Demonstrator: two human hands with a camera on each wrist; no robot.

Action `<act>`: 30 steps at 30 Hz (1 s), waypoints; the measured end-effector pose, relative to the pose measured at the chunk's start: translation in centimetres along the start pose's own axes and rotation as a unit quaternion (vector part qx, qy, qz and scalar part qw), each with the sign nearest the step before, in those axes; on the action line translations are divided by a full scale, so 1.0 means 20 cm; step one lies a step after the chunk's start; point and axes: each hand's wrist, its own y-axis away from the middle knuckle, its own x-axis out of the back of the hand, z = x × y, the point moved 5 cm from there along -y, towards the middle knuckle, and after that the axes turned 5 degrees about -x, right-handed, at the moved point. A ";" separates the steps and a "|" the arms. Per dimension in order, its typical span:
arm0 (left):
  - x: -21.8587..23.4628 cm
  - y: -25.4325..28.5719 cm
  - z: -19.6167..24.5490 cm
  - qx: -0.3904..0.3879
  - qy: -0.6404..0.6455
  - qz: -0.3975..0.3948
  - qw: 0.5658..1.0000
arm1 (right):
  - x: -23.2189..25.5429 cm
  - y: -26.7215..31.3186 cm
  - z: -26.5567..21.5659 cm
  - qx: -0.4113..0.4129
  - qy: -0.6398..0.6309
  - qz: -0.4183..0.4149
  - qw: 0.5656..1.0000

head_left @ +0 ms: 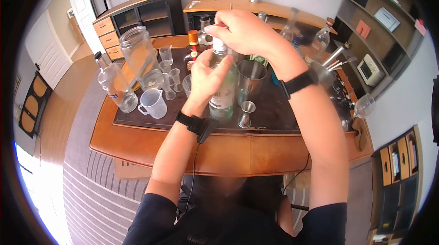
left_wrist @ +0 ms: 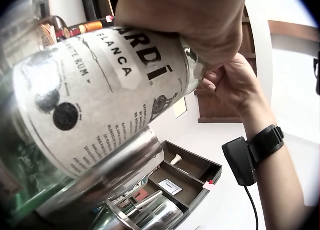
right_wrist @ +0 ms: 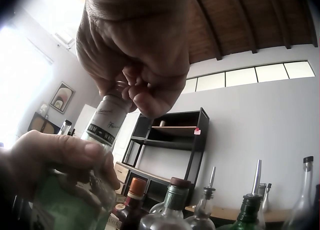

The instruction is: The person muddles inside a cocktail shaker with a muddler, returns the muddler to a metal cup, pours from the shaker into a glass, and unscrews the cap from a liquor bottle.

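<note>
A clear white-rum bottle (head_left: 222,90) with a pale label stands on the dark bar mat (head_left: 270,117). My left hand (head_left: 205,79) grips its body around the shoulder. My right hand (head_left: 241,29) is curled over the bottle's top, fingers wrapped round the cap, which is hidden. In the left wrist view the bottle label (left_wrist: 95,104) fills the frame, with my left hand (left_wrist: 190,19) above it and my right hand (left_wrist: 235,82) beyond. In the right wrist view my right hand (right_wrist: 137,54) grips the neck (right_wrist: 107,120) and my left hand (right_wrist: 57,160) holds the glass below.
A steel shaker tin (head_left: 250,80) and a jigger (head_left: 247,113) stand just right of the bottle. Left of it are a plastic measuring jug (head_left: 153,103), small measuring cups (head_left: 171,78), a big glass jar (head_left: 139,55) and an empty bottle (head_left: 114,85). More bottles (head_left: 290,27) line the back.
</note>
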 end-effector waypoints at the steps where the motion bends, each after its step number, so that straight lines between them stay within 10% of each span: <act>1: 0.00 0.00 -0.01 -0.004 0.005 -0.003 1.000 | 0.00 0.00 0.01 -0.004 -0.003 0.021 1.000; 9: -0.01 0.00 0.01 0.010 0.041 -0.007 0.999 | 0.01 -0.05 -0.09 -0.009 0.230 0.083 0.970; 20: 0.02 -0.01 -0.03 0.042 0.103 -0.055 0.992 | -0.03 -0.07 0.00 0.037 0.000 -0.026 0.999; 30: 0.01 -0.01 -0.04 0.038 0.106 -0.054 0.992 | 0.07 -0.09 -0.08 -0.038 0.226 0.006 0.973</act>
